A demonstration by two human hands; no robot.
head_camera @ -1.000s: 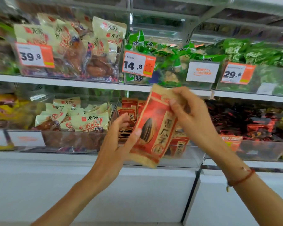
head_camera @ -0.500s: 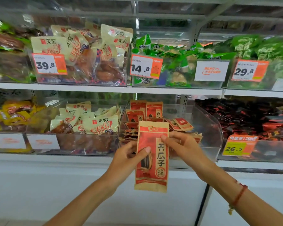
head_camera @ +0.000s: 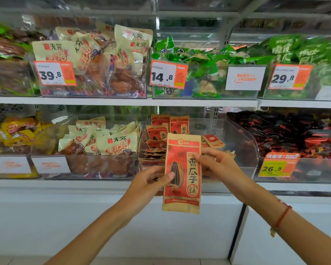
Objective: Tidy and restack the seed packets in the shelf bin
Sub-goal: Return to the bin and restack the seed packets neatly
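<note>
Both hands hold one sunflower seed packet [head_camera: 182, 173] upright in front of the clear shelf bin [head_camera: 241, 142]: the left hand [head_camera: 147, 183] pinches its left edge, the right hand [head_camera: 218, 165] its right edge.

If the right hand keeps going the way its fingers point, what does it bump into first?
The right hand points leftward across the seed packet it is already pinching, so that comes first. Beyond it, the fingers would probably meet the left hand gripping the packet's other edge, though depth is hard to judge.

Upright red-and-tan seed packet [head_camera: 182, 173] before clear bin [head_camera: 243, 142] – more packets [head_camera: 157, 148] inside
</note>
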